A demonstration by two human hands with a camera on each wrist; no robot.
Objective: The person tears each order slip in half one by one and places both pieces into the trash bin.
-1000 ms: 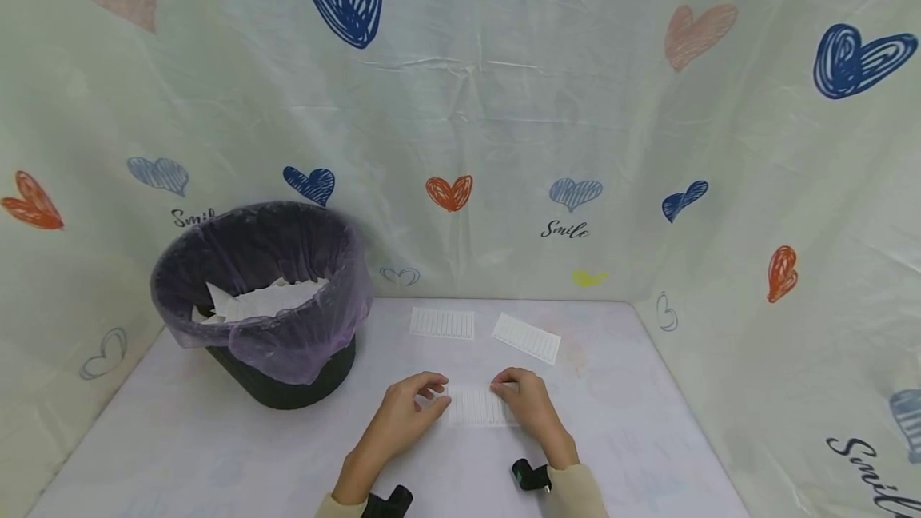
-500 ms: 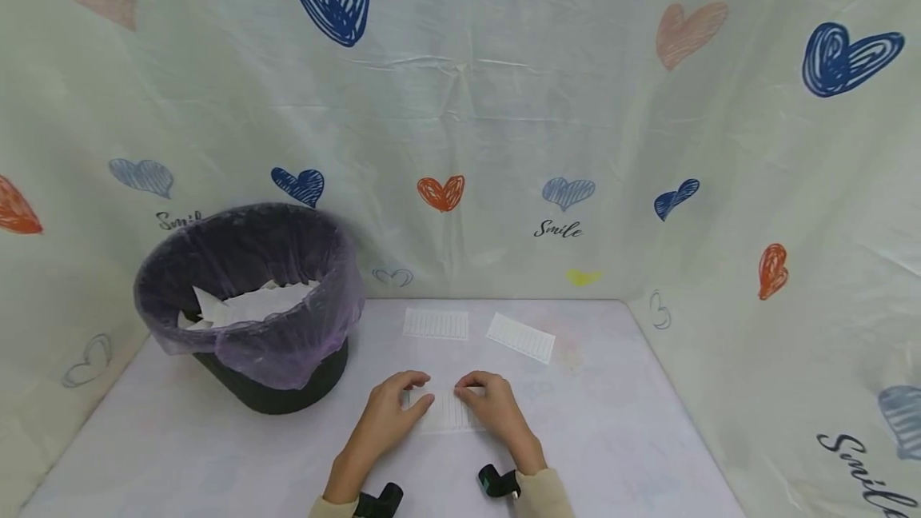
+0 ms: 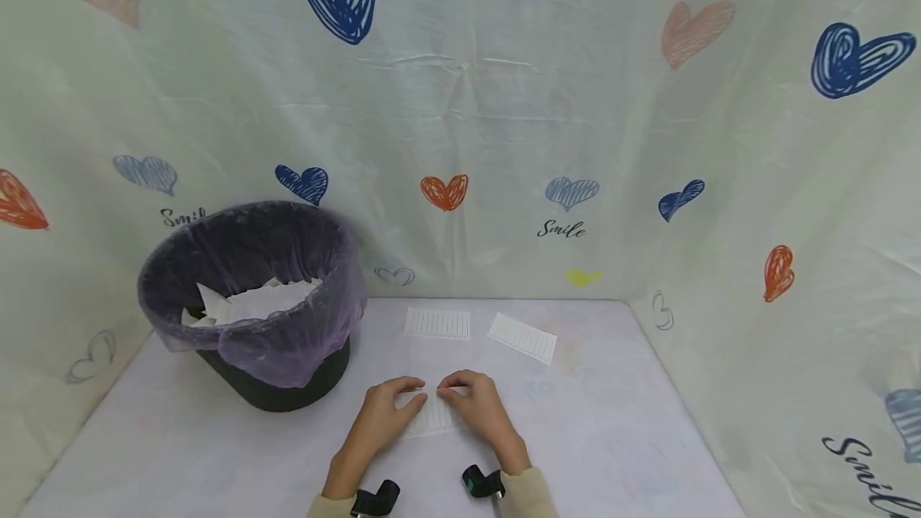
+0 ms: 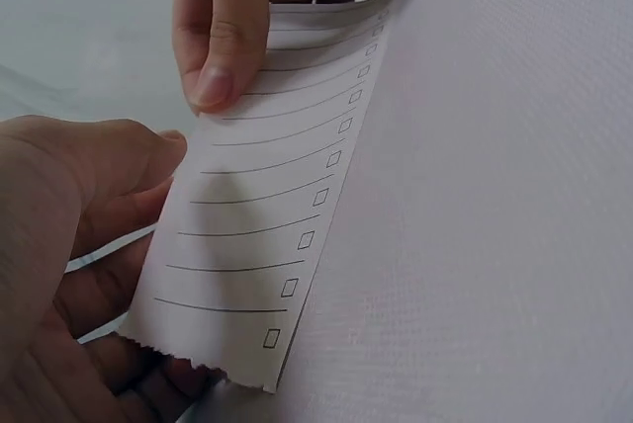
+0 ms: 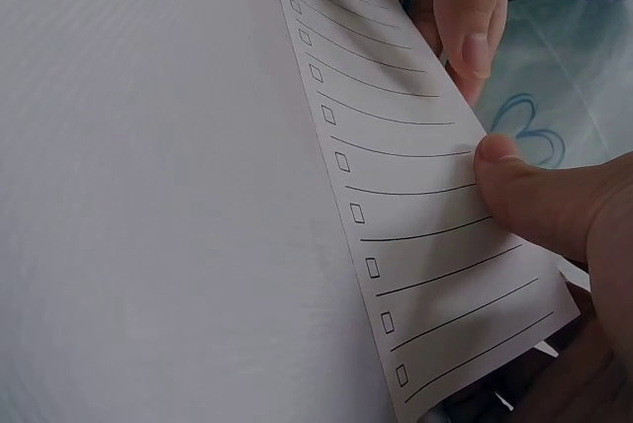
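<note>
**Crosswise: one lined sheet [image 3: 432, 417] is bridging the gap from left hand [image 3: 384, 416] to right hand [image 3: 480, 408]**

The sheet is lying directly between the hands, its long axis running left to right over the table [image 3: 612, 422], the right end angling slightly away from the person. Its row of small squares [image 4: 306, 240] is following the edge nearer the person, close to the tabletop, while the far long edge is rising and the paper is bowing.

Of the two, the right hand is sitting closer, since it is touching: its thumb is pressing the upper face at that far edge, its fingers are tucking behind, and together they are pinching the paper partway along. The left hand is facing it from the torn end [image 4: 203, 344], thumb and forefinger standing well apart in the head view. That thumb is resting just off the edge, and the other fingers are bending loosely behind the paper; whether they are touching it, I cannot tell.

Beyond, two more sheets [image 3: 437, 324] [image 3: 522, 338] are lying on the table, and a bin [image 3: 277, 392] with a purple liner [image 3: 302, 354] is standing to the left, holding white paper [image 3: 262, 302].
</note>
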